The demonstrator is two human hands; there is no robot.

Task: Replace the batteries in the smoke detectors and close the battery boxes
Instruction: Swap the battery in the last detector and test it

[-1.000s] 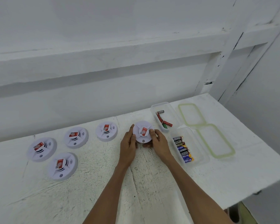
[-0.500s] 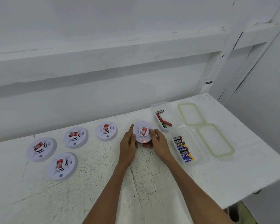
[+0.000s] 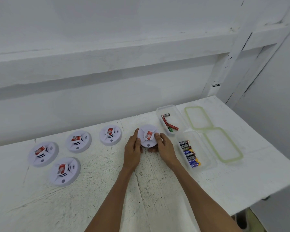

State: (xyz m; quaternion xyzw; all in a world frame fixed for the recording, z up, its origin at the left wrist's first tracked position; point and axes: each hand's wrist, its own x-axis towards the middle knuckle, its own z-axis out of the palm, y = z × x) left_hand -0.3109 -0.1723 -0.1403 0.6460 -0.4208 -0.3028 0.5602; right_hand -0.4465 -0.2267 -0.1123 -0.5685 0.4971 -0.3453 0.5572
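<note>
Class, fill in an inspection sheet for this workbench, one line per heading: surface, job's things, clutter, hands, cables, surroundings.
Surface: white table, scuffed and cracked.
Job's things: held smoke detector; four more detectors to its left, face up; far tub with a few loose batteries; near tub with a row of batteries.
Clutter: two green-rimmed lids, off the tubs.
Hands: left hand and right hand grip the detector from either side.
Cables: nothing seen.
Surroundings: white wall with ledges.

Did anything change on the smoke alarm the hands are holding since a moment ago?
The red light on the held detector lit half a second ago and is off now. Nothing moved: left hand and right hand grip it as before.
</note>
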